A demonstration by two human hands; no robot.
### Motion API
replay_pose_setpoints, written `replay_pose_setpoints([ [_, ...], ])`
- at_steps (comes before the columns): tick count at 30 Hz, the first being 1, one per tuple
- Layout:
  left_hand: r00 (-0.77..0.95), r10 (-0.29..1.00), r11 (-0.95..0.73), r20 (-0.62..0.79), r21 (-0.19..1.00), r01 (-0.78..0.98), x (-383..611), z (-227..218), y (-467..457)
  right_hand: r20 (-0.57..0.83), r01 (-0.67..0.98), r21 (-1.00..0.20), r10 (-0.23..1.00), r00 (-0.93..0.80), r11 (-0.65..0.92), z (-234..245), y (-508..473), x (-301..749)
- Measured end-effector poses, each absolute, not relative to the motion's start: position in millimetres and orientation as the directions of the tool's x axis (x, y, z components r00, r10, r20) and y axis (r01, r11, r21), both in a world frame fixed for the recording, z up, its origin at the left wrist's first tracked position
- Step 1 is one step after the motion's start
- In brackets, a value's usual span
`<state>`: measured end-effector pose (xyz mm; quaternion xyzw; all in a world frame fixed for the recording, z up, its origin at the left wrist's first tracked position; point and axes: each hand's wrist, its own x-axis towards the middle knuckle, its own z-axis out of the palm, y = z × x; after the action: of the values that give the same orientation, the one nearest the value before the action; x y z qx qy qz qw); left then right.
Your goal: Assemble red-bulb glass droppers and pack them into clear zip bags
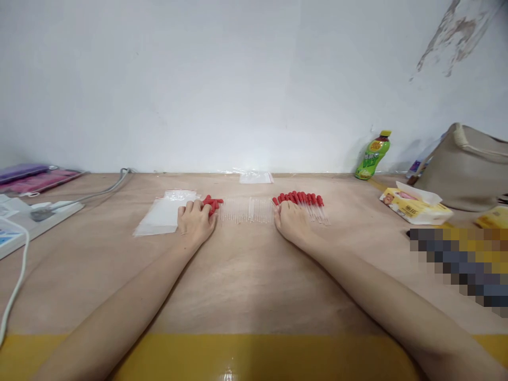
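My left hand (pixel 195 221) rests palm down on the table, fingers apart and slightly bent. It lies between some white plastic zip bags (pixel 156 216) and a small heap of red rubber dropper bulbs (pixel 212 202), its fingertips close to the bulbs. Thin clear glass dropper tubes (pixel 250 210) are laid side by side in a row between the two hands. At the row's right end, my right hand (pixel 292 221) lies palm down with loosely bent fingers. Just beyond it are several droppers with red bulbs (pixel 305 198), fanned out and partly covered by that hand. I see nothing gripped in either hand.
Another clear bag (pixel 256 177) lies by the wall. A green-labelled drink bottle (pixel 373 156), a tissue pack (pixel 416 205) and a beige bag (pixel 464 169) stand right. At left are a power strip (pixel 59 214) with cables and pink and purple pouches (pixel 39 180).
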<state>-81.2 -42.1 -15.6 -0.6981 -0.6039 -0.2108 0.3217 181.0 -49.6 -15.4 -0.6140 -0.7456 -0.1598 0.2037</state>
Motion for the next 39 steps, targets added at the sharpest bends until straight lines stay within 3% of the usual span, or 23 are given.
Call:
replay_pose_setpoints([
  [6, 0.178, 0.737, -0.010, 0.652, -0.253, 0.967, -79, -13, -41, 0.553, 0.888, 0.205, 0.699, -0.453, 0.413, -25, -79, 204],
  [12, 0.205, 0.716, -0.029, 0.667, -0.265, 0.964, -82, -15, -36, 0.627, 0.879, 0.045, 0.672, -0.395, 0.474, -34, -86, 213],
  [16, 0.223, 0.621, -0.075, 0.751, -0.227, 0.971, -81, -12, -38, 0.639, 0.838, -0.058, 0.666, -0.386, 0.542, -41, -81, 214],
  [20, 0.292, 0.518, -0.307, 0.804, -0.145, 0.941, -66, -7, -57, 0.623, 0.780, -0.168, 0.678, -0.390, 0.603, -44, -78, 216],
  [23, 0.439, 0.533, -0.617, 0.723, -0.023, 0.787, -51, -7, -74, 0.632, 0.741, -0.198, 0.661, -0.404, 0.642, -44, -79, 217],
  [25, 0.507, 0.562, -0.719, 0.653, 0.084, 0.690, -43, -10, -82, 0.625, 0.727, -0.192, 0.653, -0.427, 0.659, -42, -80, 218],
  [28, 0.564, 0.627, -0.748, 0.537, 0.214, 0.628, -37, -12, -88, 0.597, 0.713, -0.187, 0.655, -0.463, 0.676, -39, -83, 219],
  [31, 0.566, 0.682, -0.715, 0.464, 0.259, 0.649, -34, -12, -90, 0.589, 0.694, -0.182, 0.642, -0.490, 0.697, -37, -86, 218],
  [39, 0.576, 0.663, -0.744, 0.478, 0.335, 0.578, -17, -22, -87, 0.577, 0.647, -0.159, 0.601, -0.552, 0.746, -33, -92, 207],
])
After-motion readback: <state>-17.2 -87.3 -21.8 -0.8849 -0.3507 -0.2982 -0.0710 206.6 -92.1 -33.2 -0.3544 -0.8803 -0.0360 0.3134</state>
